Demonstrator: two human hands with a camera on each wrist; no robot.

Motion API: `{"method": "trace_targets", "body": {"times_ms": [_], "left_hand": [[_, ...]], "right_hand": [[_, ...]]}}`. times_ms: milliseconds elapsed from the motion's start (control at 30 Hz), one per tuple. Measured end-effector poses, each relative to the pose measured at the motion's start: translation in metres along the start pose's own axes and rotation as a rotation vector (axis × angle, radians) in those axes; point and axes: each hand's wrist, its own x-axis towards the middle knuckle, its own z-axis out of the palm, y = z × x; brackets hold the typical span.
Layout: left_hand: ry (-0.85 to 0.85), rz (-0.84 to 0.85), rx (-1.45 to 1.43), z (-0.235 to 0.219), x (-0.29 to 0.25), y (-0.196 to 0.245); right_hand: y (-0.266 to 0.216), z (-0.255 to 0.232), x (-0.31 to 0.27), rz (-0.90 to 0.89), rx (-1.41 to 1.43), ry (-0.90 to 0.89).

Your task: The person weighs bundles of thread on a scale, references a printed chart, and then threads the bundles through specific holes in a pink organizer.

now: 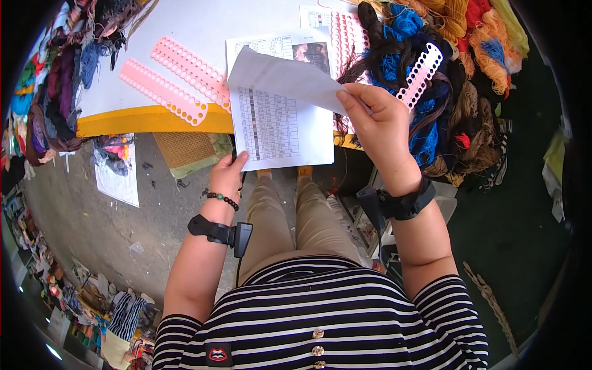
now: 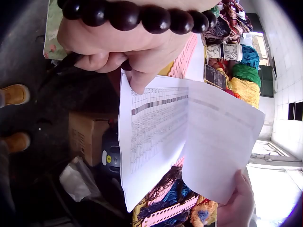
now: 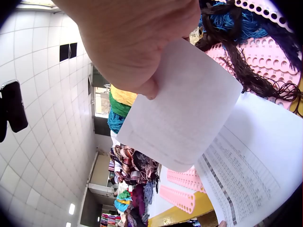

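A stack of printed sheets [image 1: 271, 132] with a table of rows and a dark column is held over the table's front edge. My left hand [image 1: 228, 176] pinches its lower left corner, thumb on top; the left wrist view shows that thumb on the page [image 2: 156, 123]. The top sheet [image 1: 283, 77] is lifted and folded back, its blank side showing. My right hand [image 1: 379, 117] pinches this sheet's right end between thumb and fingers, above the stack. In the right wrist view the raised sheet [image 3: 182, 104] hangs from the right hand [image 3: 137, 47].
Two pink perforated strips [image 1: 163, 92] lie on the white table [image 1: 185, 24] at the left. Blue and black thread [image 1: 394, 37] and another pink strip [image 1: 421, 74] lie at the right. Hanks of colourful thread [image 1: 61, 74] hang at the far left. A cardboard box [image 2: 87, 137] stands below.
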Motion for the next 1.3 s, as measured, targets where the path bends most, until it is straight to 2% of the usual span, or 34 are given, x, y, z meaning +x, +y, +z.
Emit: {"method": "trace_targets", "body": {"times_ms": [400,600,700,833,933,1133,1300], "left_hand": [[-0.044,0.019,-0.022,0.004,-0.002,0.001],[-0.047,0.023,-0.034,0.005,-0.004,0.0],[-0.061,0.013,-0.027,0.004,-0.006,0.0],[-0.086,0.013,-0.036,0.004,-0.008,0.001],[-0.099,0.007,-0.033,0.003,-0.01,0.001],[-0.133,-0.029,-0.058,0.005,-0.015,0.006],[-0.134,-0.038,-0.085,0.007,-0.02,0.012]], "right_hand": [[0.005,0.011,-0.012,0.097,0.114,-0.019],[0.011,0.013,-0.026,-0.144,-0.172,-0.007],[0.03,0.013,-0.028,-0.428,-0.251,-0.131],[0.03,0.012,-0.035,-0.4,-0.304,-0.085],[0.021,0.004,-0.034,-0.418,-0.347,-0.157],[0.006,-0.004,-0.045,-0.427,-0.62,-0.391],[0.003,-0.005,-0.055,-0.36,-0.697,-0.506]]}}
